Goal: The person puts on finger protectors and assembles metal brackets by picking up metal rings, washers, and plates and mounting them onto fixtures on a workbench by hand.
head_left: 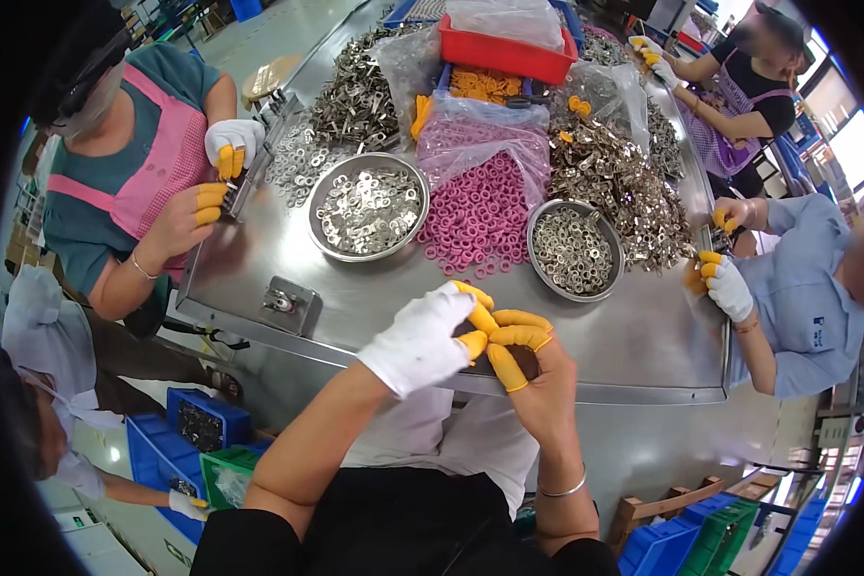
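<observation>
The person's left hand (pixel 420 341), in a white glove, and bare right hand (pixel 540 372) meet just above the near edge of the metal table (pixel 624 346). Yellow finger covers (pixel 511 369) sheath several fingertips on both. The fingers curl in toward one another; whatever may lie between them is hidden, so it cannot be told whether either hand is grasping a part. The palms are turned out of sight.

Nearest to the hands lie the pink rings (pixel 480 216), heaped on the table beyond them; the upper part of the heap shows only through a clear plastic bag (pixel 451 144). A larger metal bowl (pixel 370 256) stands left of the heap and a smaller metal bowl (pixel 578 297) right of it. Both contain small silvery pieces, too crowded to make out singly. A small metal fixture (pixel 298 305) sits near the table's edge, to the left; its fine detail is unclear.

The co-worker at far right is cut off by the dark lens border, as are the blue crates (pixel 658 542) at lower right.
</observation>
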Action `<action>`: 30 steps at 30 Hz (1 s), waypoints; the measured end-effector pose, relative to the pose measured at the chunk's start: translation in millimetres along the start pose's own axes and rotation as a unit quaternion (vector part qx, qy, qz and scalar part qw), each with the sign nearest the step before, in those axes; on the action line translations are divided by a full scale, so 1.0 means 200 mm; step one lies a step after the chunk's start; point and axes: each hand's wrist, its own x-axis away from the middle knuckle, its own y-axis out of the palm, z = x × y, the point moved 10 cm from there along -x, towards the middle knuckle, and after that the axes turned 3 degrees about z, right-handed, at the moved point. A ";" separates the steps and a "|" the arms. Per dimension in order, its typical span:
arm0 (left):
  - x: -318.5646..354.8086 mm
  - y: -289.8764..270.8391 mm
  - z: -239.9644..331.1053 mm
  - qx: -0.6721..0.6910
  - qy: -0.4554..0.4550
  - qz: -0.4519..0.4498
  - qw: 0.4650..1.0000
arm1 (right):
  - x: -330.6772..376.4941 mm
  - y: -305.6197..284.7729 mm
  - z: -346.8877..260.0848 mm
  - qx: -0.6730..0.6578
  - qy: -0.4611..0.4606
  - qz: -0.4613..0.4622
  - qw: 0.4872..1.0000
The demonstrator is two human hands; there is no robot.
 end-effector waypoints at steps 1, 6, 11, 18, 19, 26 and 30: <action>0.00 -0.02 -0.02 0.066 0.003 -0.001 0.998 | 0.00 0.00 -0.03 0.038 -0.010 -0.004 0.999; 0.15 -0.29 -0.03 -0.002 0.081 0.145 0.986 | 0.00 0.03 -0.10 0.164 -0.068 -0.018 0.984; 0.45 -0.77 -0.16 -0.322 0.046 0.444 0.835 | 0.00 0.04 -0.14 0.224 -0.114 -0.026 0.968; 0.56 -0.89 -0.71 -0.067 -0.073 0.407 0.908 | -0.02 0.04 -0.13 0.173 -0.107 -0.073 0.976; 0.54 -0.85 -0.74 -0.017 -0.076 0.386 0.919 | -0.03 0.07 -0.13 0.168 -0.111 -0.073 0.977; 0.09 -0.65 -0.16 -0.205 0.000 0.324 0.924 | 0.01 0.08 -0.18 0.306 -0.199 0.020 0.931; -0.13 -0.64 -0.18 -0.351 -0.019 0.265 0.898 | 0.02 -0.23 -0.15 0.352 -0.178 0.113 0.912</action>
